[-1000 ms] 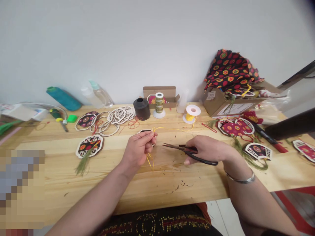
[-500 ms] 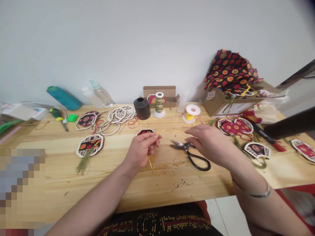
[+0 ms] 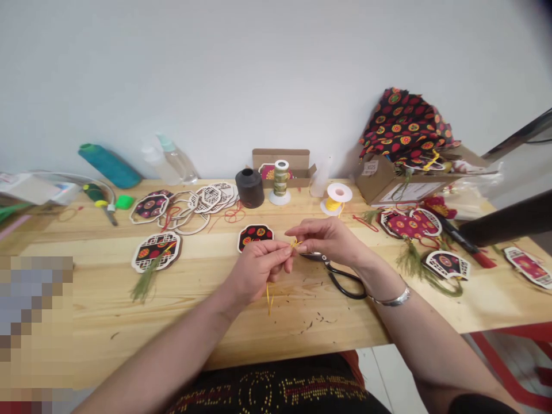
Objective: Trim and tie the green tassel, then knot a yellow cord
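Both hands meet over the middle of the table, pinching a yellow cord that forms a small loop or knot between the fingertips. My left hand is closed on it, and two cord ends hang below the palm. From the right, my right hand pinches the same cord. Just behind the left hand lies an eight-sided ornament with dark patterned fabric and a pale rim, partly covered by the hand. Black-handled scissors rest under my right hand, their blades mostly hidden.
Behind stand a yellow cord spool, a green-gold thread spool and a black thread cone. Pale lattice frames and a tasselled ornament lie left. At right are a cardboard box with fabric and a dark pole.
My right hand has come left and down from above the scissors, to meet my left hand at the cord. The left hand has shifted slightly right, uncovering more of the ornament.
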Tool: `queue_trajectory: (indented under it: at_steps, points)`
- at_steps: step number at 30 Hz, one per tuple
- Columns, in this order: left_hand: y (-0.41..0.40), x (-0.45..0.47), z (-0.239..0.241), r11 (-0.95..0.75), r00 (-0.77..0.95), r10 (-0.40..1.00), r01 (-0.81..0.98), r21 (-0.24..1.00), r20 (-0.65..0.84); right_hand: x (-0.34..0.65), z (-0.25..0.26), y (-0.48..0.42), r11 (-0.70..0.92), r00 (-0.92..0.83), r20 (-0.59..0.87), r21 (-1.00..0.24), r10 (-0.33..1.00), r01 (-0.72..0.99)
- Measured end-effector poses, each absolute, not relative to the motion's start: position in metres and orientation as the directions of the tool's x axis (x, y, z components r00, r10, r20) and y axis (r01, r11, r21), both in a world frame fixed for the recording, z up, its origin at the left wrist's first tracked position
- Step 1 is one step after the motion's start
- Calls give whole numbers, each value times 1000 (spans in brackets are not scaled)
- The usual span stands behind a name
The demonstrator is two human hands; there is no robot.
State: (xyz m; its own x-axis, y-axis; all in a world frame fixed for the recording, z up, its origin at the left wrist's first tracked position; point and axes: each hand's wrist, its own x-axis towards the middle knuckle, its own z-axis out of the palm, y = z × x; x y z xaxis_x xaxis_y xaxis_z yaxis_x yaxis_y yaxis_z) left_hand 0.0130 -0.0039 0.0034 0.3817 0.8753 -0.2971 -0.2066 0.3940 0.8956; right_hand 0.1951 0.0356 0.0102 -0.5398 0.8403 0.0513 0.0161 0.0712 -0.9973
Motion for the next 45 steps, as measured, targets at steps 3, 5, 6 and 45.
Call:
queue_trajectory:
  at_steps: [3,5,6,45]
  points:
    - [-5,13,3,404,398,866,-201,893,-302,195,9,36,76,-543,70,-997,837,-12]
    - [-6,14,5,410,396,865,-205,889,-308,194,8,36,76,-551,86,-996,830,-41]
    - [-7,14,6,414,393,865,-205,887,-312,194,8,36,77,-554,94,-996,827,-54]
    - [-1,10,5,681,560,650,-129,721,-514,219,8,53,95,-43,86,-950,995,298]
